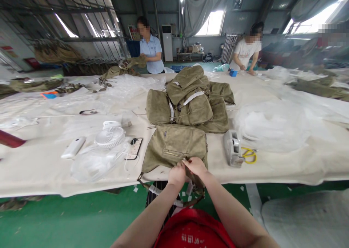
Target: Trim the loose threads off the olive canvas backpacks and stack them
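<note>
An olive-green bag lies flat at the table's near edge, a zipped pocket across its front. At its lower edge my left hand is closed on the bag's fabric. Close beside it my right hand pinches the same edge, fingers bent together. What exactly sits between the fingertips is too small to make out. The bag's strap, partly wrapped in white, hangs over the table edge. Just behind lies a pile of similar olive bags, some with white-wrapped handles.
On the right stand a tape dispenser and yellow-handled scissors. To the left are a white fan, a phone and plastic bags. Clear plastic covers the right side. Two people work across the table.
</note>
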Motion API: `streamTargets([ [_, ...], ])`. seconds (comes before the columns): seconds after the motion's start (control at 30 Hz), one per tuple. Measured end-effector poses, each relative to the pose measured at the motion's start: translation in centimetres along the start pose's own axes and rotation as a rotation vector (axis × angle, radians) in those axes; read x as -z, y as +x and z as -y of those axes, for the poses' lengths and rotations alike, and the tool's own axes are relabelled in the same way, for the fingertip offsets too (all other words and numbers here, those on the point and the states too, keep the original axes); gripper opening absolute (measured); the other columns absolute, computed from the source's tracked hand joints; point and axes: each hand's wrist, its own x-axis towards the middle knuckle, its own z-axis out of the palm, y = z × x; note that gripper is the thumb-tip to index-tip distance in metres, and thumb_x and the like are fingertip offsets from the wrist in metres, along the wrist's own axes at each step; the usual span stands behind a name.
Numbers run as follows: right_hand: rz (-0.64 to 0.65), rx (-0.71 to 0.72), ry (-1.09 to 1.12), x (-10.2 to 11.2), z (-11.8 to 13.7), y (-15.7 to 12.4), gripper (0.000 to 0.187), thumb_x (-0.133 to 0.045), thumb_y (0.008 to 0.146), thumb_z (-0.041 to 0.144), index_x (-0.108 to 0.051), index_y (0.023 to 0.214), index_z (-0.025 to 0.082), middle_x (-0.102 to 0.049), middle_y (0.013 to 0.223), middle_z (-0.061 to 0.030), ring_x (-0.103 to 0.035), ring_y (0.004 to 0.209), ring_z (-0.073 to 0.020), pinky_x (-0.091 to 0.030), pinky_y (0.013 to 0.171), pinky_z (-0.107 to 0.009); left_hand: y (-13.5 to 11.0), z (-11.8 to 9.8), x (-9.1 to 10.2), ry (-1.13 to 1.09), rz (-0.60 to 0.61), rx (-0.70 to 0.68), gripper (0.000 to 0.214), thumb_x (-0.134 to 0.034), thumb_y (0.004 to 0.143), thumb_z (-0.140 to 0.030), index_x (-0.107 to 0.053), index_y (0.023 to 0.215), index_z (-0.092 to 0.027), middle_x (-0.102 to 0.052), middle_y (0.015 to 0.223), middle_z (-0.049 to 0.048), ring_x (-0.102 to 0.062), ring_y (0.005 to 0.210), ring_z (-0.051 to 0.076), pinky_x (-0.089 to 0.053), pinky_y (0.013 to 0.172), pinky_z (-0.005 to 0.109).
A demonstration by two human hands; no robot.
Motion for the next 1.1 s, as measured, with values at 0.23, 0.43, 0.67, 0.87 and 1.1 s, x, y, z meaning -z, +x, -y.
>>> streamTargets([
  [0.23, -0.021, -0.02, 0.378, -1.9, -1.6, -0.2, 0.024, -0.058, 0.078, 0.036, -0.058, 0.063, 0.018, -0.056, 0.048, 0.0038, -0.046, 0.036, -0.0069, -0.032, 0.038, -0.018, 0.2, 1.3, -0.5, -0.872, -0.015, 0.299, 0.014, -0.041, 0.088, -0.022, -0.052, 0.093, -0.016, -0.057, 0.092, 0.0101, -0.055, 0.096, 0.021, -0.04, 0.082, 0.031],
  [0.43, -0.006, -0.047, 0.625, -3.8, -2.8, 0.0, 0.028, -0.063, 0.073, 0.043, -0.058, 0.065, 0.017, -0.055, 0.048, 0.0048, -0.044, 0.037, -0.0064, -0.03, 0.037, -0.018, 1.2, 2.2, -0.2, -1.382, 0.201, 0.418, 0.02, -0.044, 0.086, -0.022, -0.046, 0.067, -0.017, -0.044, 0.064, -0.002, -0.04, 0.051, 0.007, -0.03, 0.048, 0.018],
  [0.67, -0.023, -0.054, 0.742, -4.4, -2.9, 0.2, 0.037, -0.067, 0.065, 0.053, -0.059, 0.063, 0.016, -0.052, 0.045, 0.0044, -0.042, 0.037, -0.007, -0.031, 0.04, -0.02, 1.0, 3.2, 0.7, -1.935, 0.619, 0.379, 0.02, -0.036, 0.084, -0.01, -0.043, 0.067, -0.015, -0.023, 0.051, -0.0096, -0.015, 0.035, 0.002, -0.016, 0.035, 0.011],
  [0.87, 0.017, -0.064, 0.95, -5.0, -2.3, 0.2, 0.042, -0.072, 0.059, 0.055, -0.059, 0.061, 0.014, -0.053, 0.048, 0.0036, -0.045, 0.044, -0.0084, -0.036, 0.046, -0.022, -0.1, 3.3, 0.3, -2.344, 0.692, 0.311, 0.02, -0.037, 0.088, -0.011, -0.042, 0.069, -0.016, -0.021, 0.051, -0.0092, -0.019, 0.034, 0.001, -0.017, 0.033, 0.009],
  [1.1, 0.147, -0.054, 1.093, -5.1, -1.2, -0.6, 0.041, -0.068, 0.065, 0.055, -0.067, 0.076, 0.015, -0.066, 0.069, -0.0026, -0.061, 0.067, -0.0151, -0.047, 0.064, -0.024, -0.9, 2.9, -0.2, -2.598, 0.79, 0.389, 0.026, -0.04, 0.089, -0.02, -0.042, 0.064, -0.017, -0.024, 0.045, -0.0093, -0.02, 0.031, 0.002, -0.017, 0.03, 0.009],
])
